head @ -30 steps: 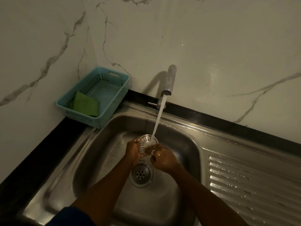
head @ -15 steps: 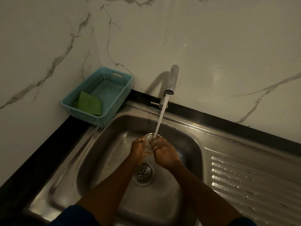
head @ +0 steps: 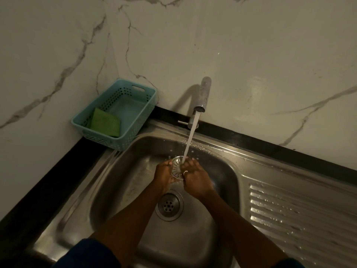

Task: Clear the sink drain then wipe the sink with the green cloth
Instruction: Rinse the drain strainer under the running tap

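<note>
Nearest me, the open drain sits in the sink floor. Just beyond it my left hand and right hand each hold a pinching grip on the round strainer, under the tap (water running). The green cloth lies in the blue basket at the tabletop's far left corner.

left grip — curled, pinching | right grip — curled, pinching | close together, palms inward
</note>
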